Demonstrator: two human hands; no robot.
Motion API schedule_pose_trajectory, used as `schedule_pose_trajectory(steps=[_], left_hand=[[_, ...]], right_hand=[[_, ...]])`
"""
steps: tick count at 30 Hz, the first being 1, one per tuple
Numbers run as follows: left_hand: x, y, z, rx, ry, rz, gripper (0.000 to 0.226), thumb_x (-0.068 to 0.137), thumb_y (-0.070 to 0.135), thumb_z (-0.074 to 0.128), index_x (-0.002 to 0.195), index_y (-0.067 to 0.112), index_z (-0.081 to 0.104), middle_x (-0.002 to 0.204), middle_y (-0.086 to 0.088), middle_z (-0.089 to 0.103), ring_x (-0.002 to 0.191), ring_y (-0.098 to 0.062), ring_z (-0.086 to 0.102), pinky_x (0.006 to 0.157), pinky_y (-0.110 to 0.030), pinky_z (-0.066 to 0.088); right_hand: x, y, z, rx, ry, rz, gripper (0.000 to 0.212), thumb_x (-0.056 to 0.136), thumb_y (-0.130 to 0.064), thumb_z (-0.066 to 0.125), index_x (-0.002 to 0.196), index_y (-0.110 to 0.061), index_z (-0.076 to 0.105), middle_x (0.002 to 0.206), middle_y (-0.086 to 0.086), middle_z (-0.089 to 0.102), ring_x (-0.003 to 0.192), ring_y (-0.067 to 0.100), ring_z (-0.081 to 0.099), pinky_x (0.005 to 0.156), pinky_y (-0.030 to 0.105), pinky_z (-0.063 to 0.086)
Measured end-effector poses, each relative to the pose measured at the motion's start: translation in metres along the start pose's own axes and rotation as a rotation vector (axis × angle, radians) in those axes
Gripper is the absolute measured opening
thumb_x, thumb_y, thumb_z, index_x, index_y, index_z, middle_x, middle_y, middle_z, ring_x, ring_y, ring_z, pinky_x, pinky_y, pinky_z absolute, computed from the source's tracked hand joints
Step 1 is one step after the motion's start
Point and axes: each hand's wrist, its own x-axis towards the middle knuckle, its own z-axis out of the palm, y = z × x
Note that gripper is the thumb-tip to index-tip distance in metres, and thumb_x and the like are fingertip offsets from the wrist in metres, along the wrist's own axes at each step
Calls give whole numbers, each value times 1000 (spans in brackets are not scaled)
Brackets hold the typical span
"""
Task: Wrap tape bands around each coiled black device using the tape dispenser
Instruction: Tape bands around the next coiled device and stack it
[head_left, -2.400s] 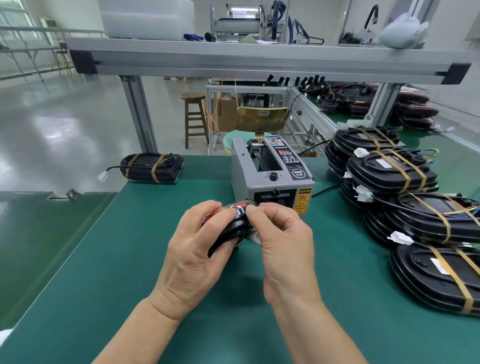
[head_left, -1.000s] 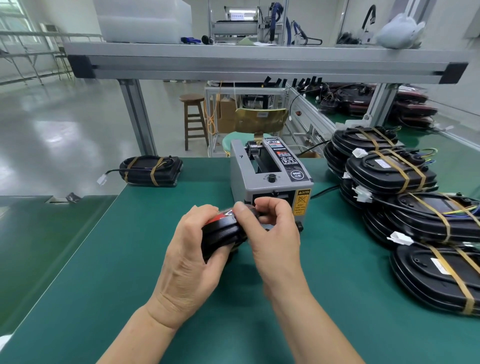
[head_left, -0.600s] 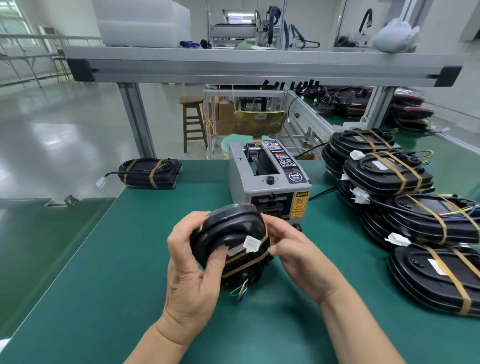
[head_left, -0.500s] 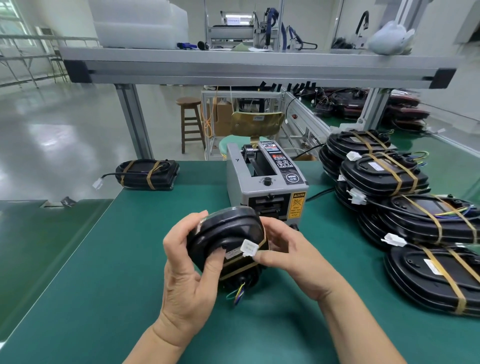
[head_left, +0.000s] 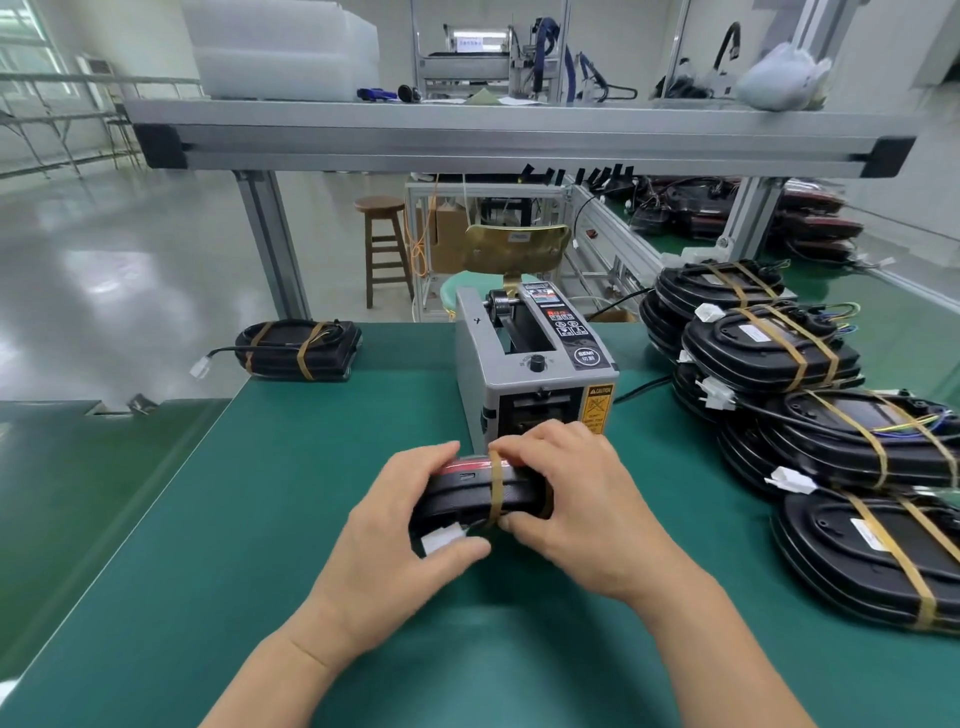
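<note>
Device (head_left: 457, 496) has tipped flat, long axis running left-right.

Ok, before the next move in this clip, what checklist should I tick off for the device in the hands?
1. Black device gripped from both sides by the left hand and the right hand: ok.
2. One tape band wrapped round the device: ok.
3. Second band in place: cannot tell, the right hand covers that end.
4. White connector kept close against the device, by the left thumb: ok.
5. Fresh strip waiting at the outlet of the tape dispenser: cannot tell, the right hand is in front of it.
</note>
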Motion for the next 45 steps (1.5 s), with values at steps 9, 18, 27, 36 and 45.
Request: schedule_pose_trajectory(steps=[9, 18, 27, 36, 45], left_hand=[[-11, -8, -5, -16, 30, 13, 47, 71, 16, 74, 117, 24, 64, 113, 16, 63, 109, -9, 60, 91, -9, 40], [-12, -4, -13, -6, 50, -4, 47, 71, 18, 73, 116, 24, 66, 113, 13, 64, 110, -6, 59, 92, -7, 39], [-17, -4, -19, -7, 52, -32, 46, 70, 21, 74, 116, 20, 68, 109, 12, 66, 107, -3, 59, 91, -6, 39], [-21, -4, -21, -8, 66, -42, 46, 70, 24, 75, 116, 20, 69, 109, 13, 66, 106, -2, 59, 90, -5, 38], [-23, -8, -24, -4, 81, -35, 47, 68, 24, 75, 115, 21, 69, 108, 13, 67, 105, -1, 60, 90, -4, 38]], right_hand=[[18, 28, -5, 729, 466, 642, 23, 85, -6, 65, 79, -25, 76, 64, -14, 66, 63, 9, 52, 61, 21, 44], [44, 34, 13, 1071, 467, 972, 4, 87, -6, 71, 83, -6, 72, 66, 0, 61, 55, 9, 48, 58, 24, 44], [50, 29, 16, 1078, 486, 1033, 16, 84, -11, 77, 74, -8, 65, 61, 3, 60, 57, 15, 51, 70, 33, 49], [55, 23, 19, 1138, 567, 1073, 13, 79, -4, 79, 79, -4, 66, 83, 12, 69, 77, 27, 68, 79, 40, 59], [57, 20, 27, 1154, 588, 1088, 11, 81, -12, 75, 83, -8, 64, 102, 15, 70, 102, 37, 67, 94, 53, 55]])
